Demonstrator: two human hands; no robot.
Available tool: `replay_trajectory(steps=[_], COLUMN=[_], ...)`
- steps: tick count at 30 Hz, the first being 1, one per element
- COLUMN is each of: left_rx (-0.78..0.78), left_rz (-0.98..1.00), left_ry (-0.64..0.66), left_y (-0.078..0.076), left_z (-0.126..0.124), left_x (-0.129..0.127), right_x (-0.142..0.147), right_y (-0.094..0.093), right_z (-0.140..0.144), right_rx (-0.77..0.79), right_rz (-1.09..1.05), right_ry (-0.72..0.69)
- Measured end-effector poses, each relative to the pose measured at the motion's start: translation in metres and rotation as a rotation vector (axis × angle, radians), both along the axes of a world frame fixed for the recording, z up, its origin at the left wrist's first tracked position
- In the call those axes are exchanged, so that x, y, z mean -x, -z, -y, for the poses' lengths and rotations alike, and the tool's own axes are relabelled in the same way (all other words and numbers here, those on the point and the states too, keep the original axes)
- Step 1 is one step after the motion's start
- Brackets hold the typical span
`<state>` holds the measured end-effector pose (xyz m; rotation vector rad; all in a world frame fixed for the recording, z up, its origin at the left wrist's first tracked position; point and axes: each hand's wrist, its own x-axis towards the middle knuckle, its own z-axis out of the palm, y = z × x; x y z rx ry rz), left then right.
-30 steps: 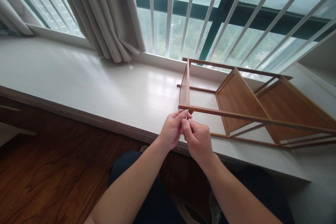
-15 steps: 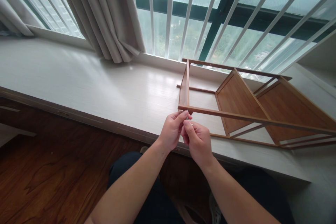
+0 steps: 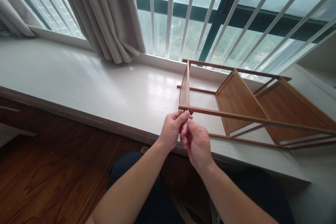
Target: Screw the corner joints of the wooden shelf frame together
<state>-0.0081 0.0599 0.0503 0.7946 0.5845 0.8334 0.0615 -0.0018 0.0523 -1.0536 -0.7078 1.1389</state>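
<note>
Along the far side spans a barred window [image 3: 215, 24] with dark green framing. Before it a white ledge [image 3: 91, 84] runs left to right, above a brown wood floor [image 3: 52, 171] at the near left. Grey curtain folds [image 3: 105, 17] hang at the far left-centre, their hem at the ledge.

On the right half of the ledge, a brown wooden rack [image 3: 241, 99] lies on its side, long rails running left to right and 3 panels standing crosswise between them.

Both hands meet at the near left corner of the rack, just beneath the end of its upper near rail [image 3: 223, 112]. The left hand [image 3: 170, 131] has its grip pinched nearly closed on a thin pale piece [image 3: 188, 116]. The right hand [image 3: 198, 143], just beside it on the near right, is curled with the thumb against the fingers; whether its grip also holds the piece, I cannot tell.
</note>
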Motion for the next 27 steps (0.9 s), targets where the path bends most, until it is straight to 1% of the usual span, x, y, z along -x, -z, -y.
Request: replay_trajectory(steps=[4, 9, 12, 15, 19, 21, 24, 27], left_rx=[-0.033, -0.037, -0.022, -0.008, -0.001, 0.002, 0.012, 0.028], left_rz=[0.006, -0.002, 0.011, 0.026, 0.040, 0.049, 0.067, 0.074], left_ry=[0.006, -0.065, -0.080, -0.071, -0.062, -0.053, -0.044, -0.033], left_y=[0.000, 0.003, 0.004, 0.004, 0.003, 0.003, 0.002, 0.002], left_z=[-0.001, -0.002, -0.003, -0.004, -0.004, -0.004, -0.004, -0.005], left_x=[0.000, -0.001, -0.001, -0.001, -0.001, -0.001, -0.002, -0.003], right_x=[-0.002, 0.000, -0.001, -0.007, -0.021, -0.025, -0.027, -0.027], right_y=[-0.001, -0.004, -0.005, -0.011, -0.029, -0.037, -0.041, -0.037], right_z=[-0.001, -0.001, -0.001, -0.001, -0.001, -0.001, -0.001, -0.002], right_rx=[-0.021, -0.009, 0.004, 0.025, 0.080, 0.099, 0.097, 0.084], right_rz=[0.064, 0.132, 0.214, 0.430, 0.906, 1.053, 1.088, 0.962], right_ry=[0.034, 0.076, 0.089, 0.068, 0.000, -0.006, -0.027, -0.063])
